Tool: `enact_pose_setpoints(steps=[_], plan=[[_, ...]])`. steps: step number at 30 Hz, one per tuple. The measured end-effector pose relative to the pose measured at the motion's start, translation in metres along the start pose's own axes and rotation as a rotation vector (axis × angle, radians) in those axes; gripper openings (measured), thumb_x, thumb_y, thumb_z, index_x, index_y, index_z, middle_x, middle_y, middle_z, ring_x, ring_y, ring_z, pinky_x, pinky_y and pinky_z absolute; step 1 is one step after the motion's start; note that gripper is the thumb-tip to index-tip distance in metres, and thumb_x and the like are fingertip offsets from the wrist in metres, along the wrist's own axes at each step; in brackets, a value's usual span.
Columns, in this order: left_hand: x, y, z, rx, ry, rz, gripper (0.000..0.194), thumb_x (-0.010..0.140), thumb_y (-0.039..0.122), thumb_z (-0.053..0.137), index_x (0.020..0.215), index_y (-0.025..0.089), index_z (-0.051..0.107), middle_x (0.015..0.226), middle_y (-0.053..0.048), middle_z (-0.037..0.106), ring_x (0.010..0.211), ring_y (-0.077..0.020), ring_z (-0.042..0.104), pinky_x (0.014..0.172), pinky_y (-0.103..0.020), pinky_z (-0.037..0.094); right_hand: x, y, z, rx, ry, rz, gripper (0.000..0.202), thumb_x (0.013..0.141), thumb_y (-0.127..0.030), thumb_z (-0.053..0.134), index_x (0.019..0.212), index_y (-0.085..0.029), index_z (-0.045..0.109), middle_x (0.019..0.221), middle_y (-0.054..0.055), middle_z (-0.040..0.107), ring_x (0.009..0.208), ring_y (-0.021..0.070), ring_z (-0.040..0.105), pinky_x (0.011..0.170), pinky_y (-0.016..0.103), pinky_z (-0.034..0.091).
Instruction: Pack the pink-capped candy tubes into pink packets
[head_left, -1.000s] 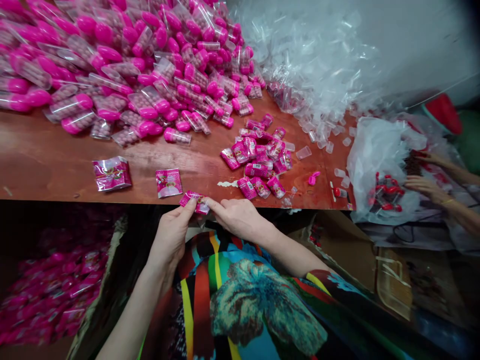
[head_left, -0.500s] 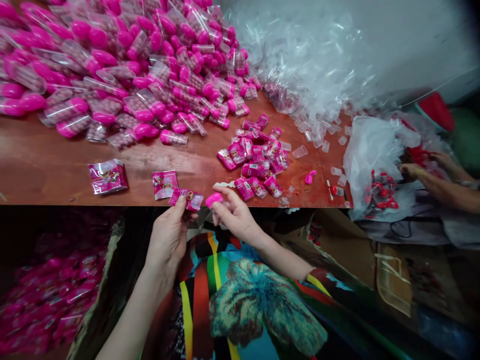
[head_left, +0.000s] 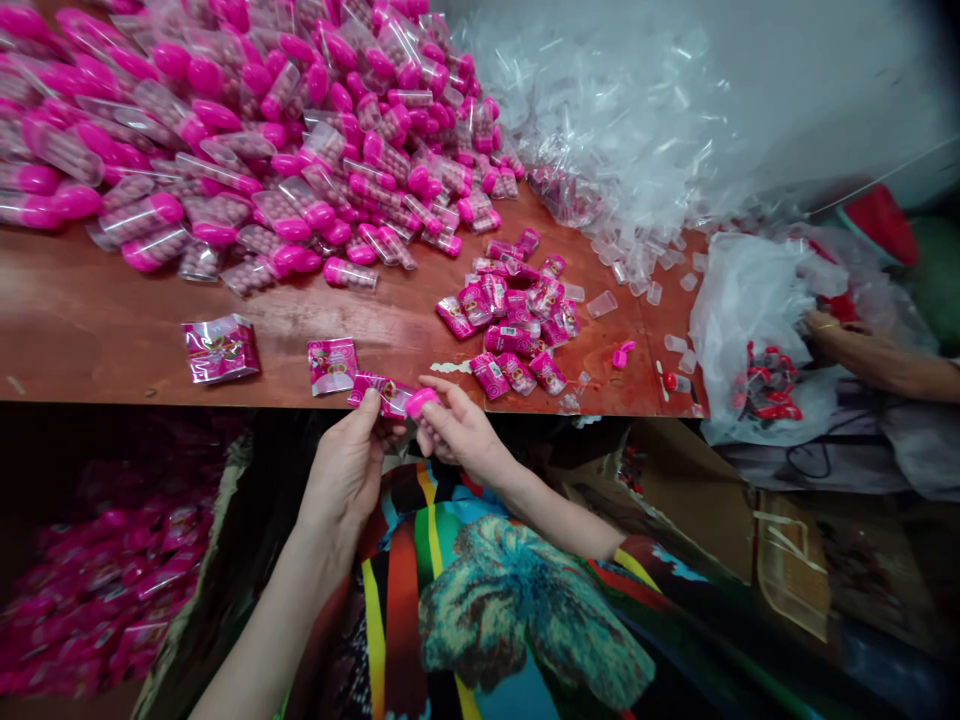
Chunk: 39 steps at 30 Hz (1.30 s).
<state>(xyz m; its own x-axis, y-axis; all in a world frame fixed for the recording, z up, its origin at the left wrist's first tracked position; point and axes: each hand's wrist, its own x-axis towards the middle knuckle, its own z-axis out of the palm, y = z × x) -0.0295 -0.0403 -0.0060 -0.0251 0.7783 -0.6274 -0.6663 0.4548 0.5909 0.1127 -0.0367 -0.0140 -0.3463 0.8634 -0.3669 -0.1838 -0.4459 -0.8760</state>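
Observation:
My left hand (head_left: 351,455) pinches a pink printed plastic sleeve (head_left: 390,394) at the table's front edge. Between the thumb and fingers of my right hand (head_left: 465,430) is a small container with a bright pink cap (head_left: 421,403); fingers cover its body. The cap sits against the sleeve's right end; whether any of the container is inside, I cannot tell. Just behind my left hand lie a flat stack of pink printed sleeves (head_left: 332,366) and, farther left, a thicker stack of sleeves (head_left: 220,349). Right of my hands is a cluster of pink wrapped containers (head_left: 517,310).
A big heap of pink-capped clear tubes (head_left: 285,150) covers the back left. Clear plastic cups (head_left: 637,265) spill at the back right. At right, another person's arm (head_left: 877,360) reaches to a white plastic bag (head_left: 712,330). Below left, a box holds pink packets (head_left: 112,600).
My hands have come together, bringing the pink-capped container up to the sleeve's end. The other person's hand has shifted behind the white bag.

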Motion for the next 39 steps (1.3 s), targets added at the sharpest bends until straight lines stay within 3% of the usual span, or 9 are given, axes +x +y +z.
enact_pose_setpoints(steps=[6,11,14,22,26,31,34,36,39], plan=[[0.000,-0.004,-0.001,0.023,-0.017,0.016,0.032,0.070,0.042,0.083,0.079,0.013,0.072,0.074,-0.004,0.073,0.060,-0.0131,0.060,0.062,-0.027,0.050,0.000,0.008,0.001,-0.051,0.042,-0.102,0.056,0.094,-0.046,0.060,0.139,-0.021,0.038,0.064,-0.007,0.056,0.055,0.0091,0.054,0.051,0.020,0.037],[-0.001,-0.006,0.001,0.018,-0.001,0.011,0.034,0.070,0.044,0.082,0.077,0.012,0.072,0.070,-0.004,0.072,0.058,-0.0140,0.061,0.059,-0.027,0.049,-0.001,0.007,0.002,-0.090,-0.054,0.011,0.063,0.096,-0.050,0.056,0.145,-0.020,0.030,0.064,-0.007,0.055,0.052,0.0094,0.053,0.050,0.021,0.037],[-0.003,-0.004,0.002,0.054,-0.072,0.018,0.035,0.070,0.045,0.083,0.072,0.012,0.072,0.068,-0.005,0.071,0.061,-0.0151,0.062,0.060,-0.027,0.049,-0.001,0.006,-0.001,-0.130,-0.078,0.034,0.066,0.097,-0.051,0.052,0.147,-0.017,0.027,0.060,-0.007,0.053,0.051,0.0103,0.051,0.050,0.021,0.038],[-0.007,-0.003,0.004,0.063,-0.163,-0.127,0.034,0.062,0.035,0.090,0.082,0.012,0.077,0.080,-0.008,0.076,0.069,-0.0161,0.067,0.070,-0.027,0.052,-0.005,-0.004,-0.011,-0.632,-0.065,-0.169,0.065,0.094,-0.034,0.060,0.152,-0.025,0.030,0.080,-0.002,0.058,0.069,0.0132,0.057,0.067,0.027,0.049],[-0.004,-0.002,0.003,0.018,-0.120,-0.075,0.031,0.066,0.035,0.088,0.082,0.012,0.076,0.079,-0.007,0.075,0.070,-0.0163,0.067,0.069,-0.027,0.052,-0.008,-0.002,-0.016,-0.405,-0.177,-0.139,0.073,0.096,-0.038,0.059,0.154,-0.025,0.017,0.094,0.001,0.061,0.077,0.0121,0.058,0.069,0.025,0.049],[-0.002,-0.001,0.003,0.026,-0.091,-0.037,0.032,0.063,0.037,0.090,0.074,0.012,0.075,0.072,-0.006,0.073,0.063,-0.0148,0.065,0.063,-0.026,0.052,-0.007,0.011,-0.013,-0.111,-0.235,-0.054,0.060,0.100,-0.048,0.047,0.146,-0.020,0.021,0.073,-0.005,0.055,0.048,0.0072,0.043,0.048,0.019,0.036],[-0.002,0.002,0.004,0.045,-0.073,-0.027,0.033,0.061,0.039,0.091,0.074,0.013,0.075,0.071,-0.006,0.073,0.061,-0.0137,0.064,0.060,-0.025,0.051,-0.003,0.013,-0.010,-0.050,-0.286,-0.001,0.063,0.099,-0.050,0.046,0.146,-0.021,0.017,0.071,-0.006,0.056,0.043,0.0067,0.040,0.044,0.019,0.033],[-0.002,0.004,0.005,0.063,-0.047,-0.021,0.035,0.058,0.038,0.092,0.074,0.012,0.076,0.071,-0.006,0.074,0.062,-0.0142,0.065,0.061,-0.025,0.052,-0.003,0.011,-0.007,-0.161,-0.261,-0.040,0.060,0.101,-0.045,0.044,0.149,-0.020,0.016,0.070,-0.006,0.054,0.045,0.0076,0.042,0.047,0.020,0.036],[-0.001,0.005,0.006,0.067,0.012,-0.045,0.037,0.056,0.038,0.093,0.073,0.010,0.076,0.069,-0.007,0.073,0.062,-0.0137,0.065,0.061,-0.024,0.051,-0.004,0.004,-0.003,-0.540,-0.117,-0.188,0.060,0.099,-0.030,0.048,0.152,-0.020,0.021,0.077,-0.002,0.058,0.059,0.0114,0.053,0.061,0.025,0.046]])
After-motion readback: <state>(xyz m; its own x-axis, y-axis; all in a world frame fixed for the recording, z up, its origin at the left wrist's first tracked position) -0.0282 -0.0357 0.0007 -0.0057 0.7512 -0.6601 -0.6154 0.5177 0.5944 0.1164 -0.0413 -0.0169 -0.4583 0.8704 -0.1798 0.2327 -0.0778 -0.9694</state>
